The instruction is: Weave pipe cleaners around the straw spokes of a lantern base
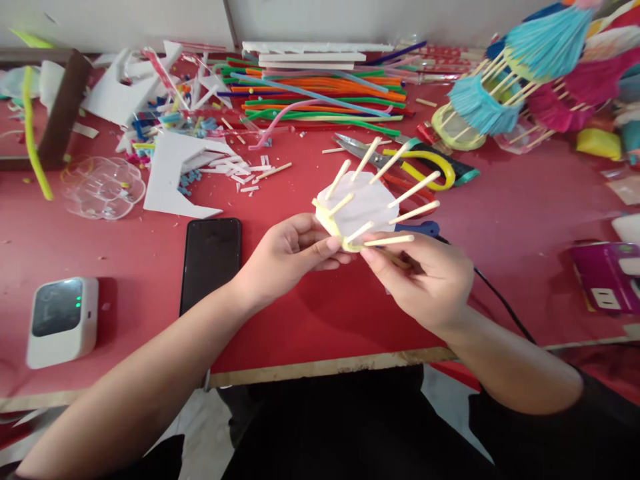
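Note:
Between both hands, above the red table, is a white foam disc [357, 203] with several pale wooden sticks [414, 189] standing up around its rim. A yellow strip [327, 219], perhaps pipe cleaner or clay, runs along the disc's near left edge, outside the sticks. My left hand [311, 245] pinches that edge, thumb on the strip and fingers beneath the disc. My right hand [420, 270] grips the near right edge, its thumb and forefinger at the strip's end by one stick. The right hand's other fingers are curled and partly hidden.
Scissors with yellow-black handles [425, 160] lie behind the disc. Colourful pipe cleaners [320, 100] and white foam scraps [165, 173] spread across the back. A black phone [211, 263] and a white device [63, 323] lie left. Blue tasselled stick models [485, 103] stand at right, above a purple box [605, 277].

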A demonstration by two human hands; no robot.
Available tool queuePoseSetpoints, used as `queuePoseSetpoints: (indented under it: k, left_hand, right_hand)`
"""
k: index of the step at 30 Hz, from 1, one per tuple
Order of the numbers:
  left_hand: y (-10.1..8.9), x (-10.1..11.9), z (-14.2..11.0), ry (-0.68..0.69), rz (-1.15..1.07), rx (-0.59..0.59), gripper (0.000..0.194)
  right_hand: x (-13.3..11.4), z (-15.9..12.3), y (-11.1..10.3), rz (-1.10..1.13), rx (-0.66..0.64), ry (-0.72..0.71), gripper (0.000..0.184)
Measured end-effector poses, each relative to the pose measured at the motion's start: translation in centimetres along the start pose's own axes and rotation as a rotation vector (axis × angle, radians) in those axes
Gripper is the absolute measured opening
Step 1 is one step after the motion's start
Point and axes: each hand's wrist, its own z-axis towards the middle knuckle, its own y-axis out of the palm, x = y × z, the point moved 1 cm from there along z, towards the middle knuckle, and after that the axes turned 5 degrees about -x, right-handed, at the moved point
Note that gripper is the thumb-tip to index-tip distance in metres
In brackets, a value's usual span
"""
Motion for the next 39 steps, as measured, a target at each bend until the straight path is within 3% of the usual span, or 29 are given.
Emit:
queuePoseSetpoints:
  k: [8,18,24,39]
  left_hand:
    - [0.29,0.08,-0.06,-0.036,0.038,-0.023,0.036]
    - [0.26,0.06,-0.12,0.056,0.062,0.017,0.030]
    - [0.07,-0.54,0.10,0.069,0.023,-0.027,0.030]
    - [0.15,-0.28,0.03,-0.016,-0.074,-0.031,0.027]
  right_hand:
    - [-0.14,0.04,0.22,-0.036,0.012,-0.092,0.017]
    - [-0.37,0.27,-0.14,-0.143,0.008,-0.158,0.021]
    - [-0.38,0.32,-0.06,-0.198,0.042,-0.241,0.022]
    - [-0.36,0.20,0.51,-0.150,0.057,-0.222,0.021]
